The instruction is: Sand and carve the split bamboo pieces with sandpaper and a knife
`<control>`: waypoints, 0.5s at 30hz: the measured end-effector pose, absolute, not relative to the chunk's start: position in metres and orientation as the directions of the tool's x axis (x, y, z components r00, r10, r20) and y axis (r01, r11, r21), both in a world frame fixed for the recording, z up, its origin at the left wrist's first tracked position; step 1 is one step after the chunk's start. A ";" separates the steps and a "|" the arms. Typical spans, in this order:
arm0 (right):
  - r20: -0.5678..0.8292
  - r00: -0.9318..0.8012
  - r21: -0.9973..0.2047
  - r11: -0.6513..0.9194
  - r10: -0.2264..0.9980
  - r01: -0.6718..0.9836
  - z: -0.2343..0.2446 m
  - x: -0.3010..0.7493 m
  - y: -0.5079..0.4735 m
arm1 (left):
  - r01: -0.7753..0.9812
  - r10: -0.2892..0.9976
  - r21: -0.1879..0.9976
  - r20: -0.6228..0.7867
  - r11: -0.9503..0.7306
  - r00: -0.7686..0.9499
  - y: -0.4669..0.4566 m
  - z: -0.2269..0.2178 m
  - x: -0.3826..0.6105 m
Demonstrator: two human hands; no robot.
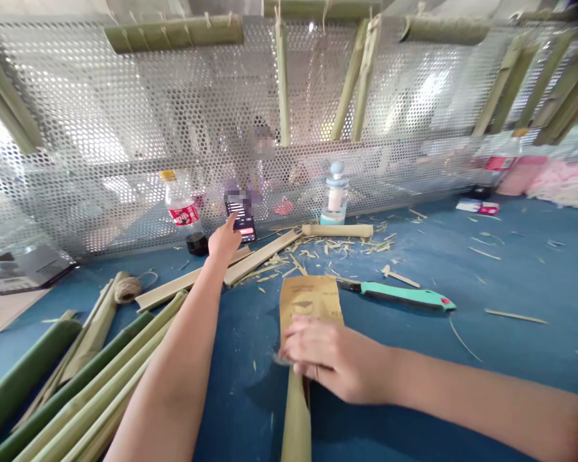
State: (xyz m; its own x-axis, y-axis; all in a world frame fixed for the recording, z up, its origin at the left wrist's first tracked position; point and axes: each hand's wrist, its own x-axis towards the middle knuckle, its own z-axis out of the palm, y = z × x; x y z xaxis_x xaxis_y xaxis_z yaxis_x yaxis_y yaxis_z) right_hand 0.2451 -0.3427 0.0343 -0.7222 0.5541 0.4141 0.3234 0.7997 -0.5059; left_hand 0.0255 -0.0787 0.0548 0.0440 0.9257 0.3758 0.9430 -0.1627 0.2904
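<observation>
My left hand (224, 240) reaches far forward, its index finger stretched out and touching the screen of a phone (241, 220) propped against the perforated metal screen. My right hand (325, 356) lies with curled fingers on a split bamboo strip (296, 417) and on a sheet of brown sandpaper (309, 299), pressing both against the blue table. A teal-handled knife (404, 296) rests just right of the sandpaper, apart from both hands.
Green bamboo splits (84, 391) are piled at the left with a twine ball (126, 290). A cola bottle (184, 212), a small blue-white bottle (336, 194), cut bamboo pieces (338, 230) and shavings lie at the back. Bamboo frames hang on the mesh (101, 128).
</observation>
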 end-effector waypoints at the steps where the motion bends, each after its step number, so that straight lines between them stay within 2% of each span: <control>1: 0.418 -0.741 -0.506 0.812 0.526 0.291 0.035 0.244 -0.345 | 0.944 0.926 0.292 0.376 -0.157 0.037 -0.078 0.054 0.025; 5: 0.431 -0.769 -0.511 0.830 0.473 0.224 0.035 0.242 -0.347 | 0.946 0.928 0.293 0.372 -0.135 0.017 -0.079 0.054 0.025; 11: 0.416 -0.726 -0.503 0.804 0.547 0.318 0.036 0.249 -0.338 | 0.950 0.923 0.281 0.385 -0.139 0.021 -0.081 0.057 0.023; 15: 0.453 -0.784 -0.461 0.864 0.424 0.201 0.034 0.242 -0.350 | 0.955 0.927 0.257 0.373 -0.148 0.043 -0.080 0.056 0.023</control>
State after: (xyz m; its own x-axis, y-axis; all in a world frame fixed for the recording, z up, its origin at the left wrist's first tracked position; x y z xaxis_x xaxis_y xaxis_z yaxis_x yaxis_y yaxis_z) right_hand 0.2418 -0.3496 0.0343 -0.7837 0.4244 0.4535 0.2012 0.8642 -0.4611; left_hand 0.0229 -0.0795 0.0561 0.0431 0.9268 0.3732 0.9550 -0.1479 0.2570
